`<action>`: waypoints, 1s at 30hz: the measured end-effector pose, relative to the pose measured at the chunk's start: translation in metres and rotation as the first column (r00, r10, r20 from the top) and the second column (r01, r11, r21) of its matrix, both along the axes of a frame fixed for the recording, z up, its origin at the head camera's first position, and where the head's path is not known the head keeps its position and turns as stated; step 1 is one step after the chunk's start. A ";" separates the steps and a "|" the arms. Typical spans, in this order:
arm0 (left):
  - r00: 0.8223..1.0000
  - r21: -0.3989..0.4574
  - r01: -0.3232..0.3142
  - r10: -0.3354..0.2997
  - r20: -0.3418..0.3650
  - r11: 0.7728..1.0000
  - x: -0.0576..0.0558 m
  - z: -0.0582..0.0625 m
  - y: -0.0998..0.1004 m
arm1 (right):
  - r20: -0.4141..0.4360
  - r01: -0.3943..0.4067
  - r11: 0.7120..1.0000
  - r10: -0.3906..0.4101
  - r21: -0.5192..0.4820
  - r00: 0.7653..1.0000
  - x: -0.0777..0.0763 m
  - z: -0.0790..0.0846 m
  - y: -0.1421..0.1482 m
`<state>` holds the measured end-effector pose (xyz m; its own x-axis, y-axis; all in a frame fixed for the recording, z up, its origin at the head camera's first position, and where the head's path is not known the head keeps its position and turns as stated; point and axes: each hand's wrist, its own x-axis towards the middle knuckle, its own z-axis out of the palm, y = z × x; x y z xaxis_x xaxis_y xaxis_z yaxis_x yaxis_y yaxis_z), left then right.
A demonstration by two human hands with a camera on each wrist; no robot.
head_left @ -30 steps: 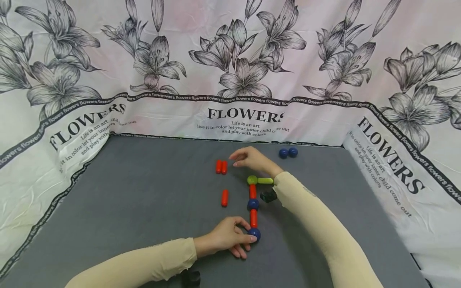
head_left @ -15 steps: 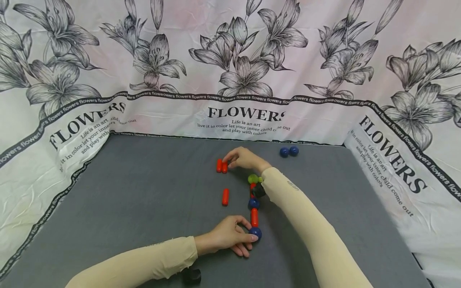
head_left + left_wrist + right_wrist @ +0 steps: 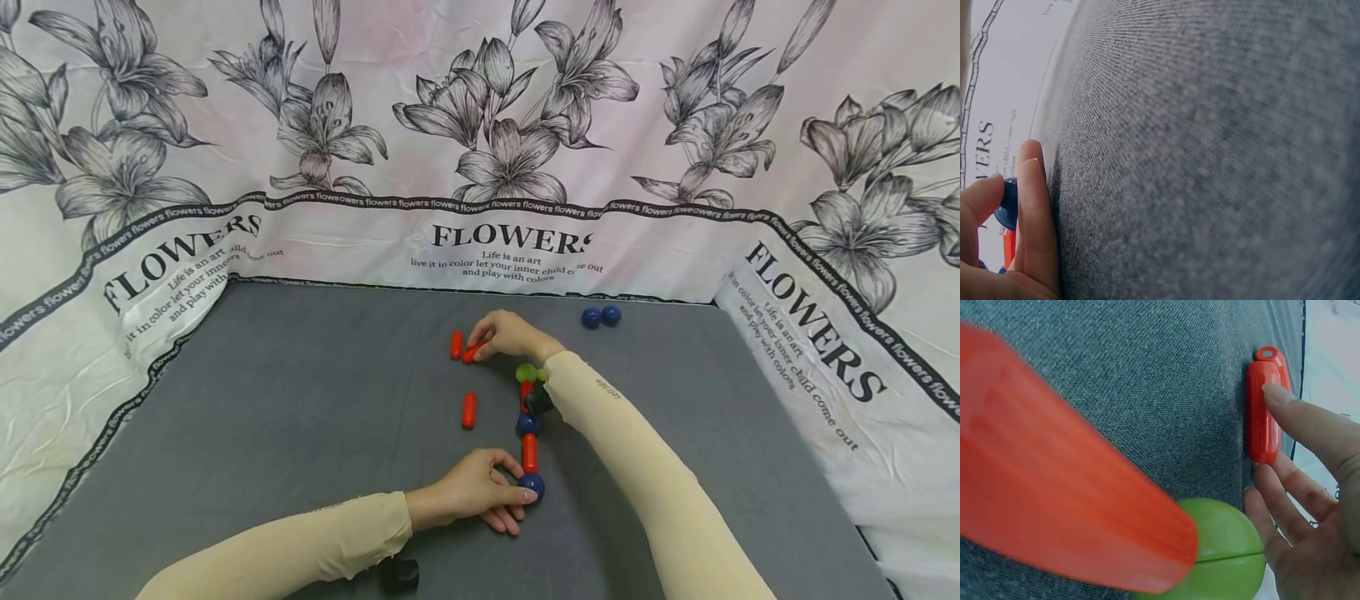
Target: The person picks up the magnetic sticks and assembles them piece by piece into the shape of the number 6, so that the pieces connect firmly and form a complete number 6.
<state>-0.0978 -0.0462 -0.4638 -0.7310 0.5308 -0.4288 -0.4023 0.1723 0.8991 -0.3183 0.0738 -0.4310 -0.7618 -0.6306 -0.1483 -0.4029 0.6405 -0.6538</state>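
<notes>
In the head view, my left hand (image 3: 476,492) holds a blue ball (image 3: 535,483) at the near end of a chain, thumb on top. From it the chain runs away from me: a red rod (image 3: 529,452), a second blue ball (image 3: 528,424), another red rod (image 3: 526,390) and a green ball (image 3: 526,373). A short green piece (image 3: 542,375) beside that ball is mostly hidden by the sleeve. My right hand (image 3: 513,333) pinches a loose red rod (image 3: 1263,419) beyond the chain, its thumb on the rod's side in the right wrist view.
One red rod (image 3: 457,344) lies just left of the pinched one, and another (image 3: 468,411) lies nearer, left of the chain. Two blue balls (image 3: 592,317) sit together at the back right. A flower-printed cloth (image 3: 330,250) borders the grey table (image 3: 300,400).
My right hand has moved left to the pair of red rods and taken hold of the right one, which is now tilted away from its neighbour. The left hand stays on its ball.
</notes>
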 end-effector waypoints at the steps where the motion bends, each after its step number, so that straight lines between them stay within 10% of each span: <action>1: 1.000 0.000 -0.002 0.002 0.000 1.000 0.000 0.000 0.000 | -0.003 -0.005 1.000 0.005 0.002 1.000 0.001 0.000 0.000; 30: 1.000 -0.018 -0.013 0.013 -0.007 1.000 0.001 -0.001 0.002 | -0.044 -0.031 0.999 0.031 0.013 0.999 0.009 0.012 0.001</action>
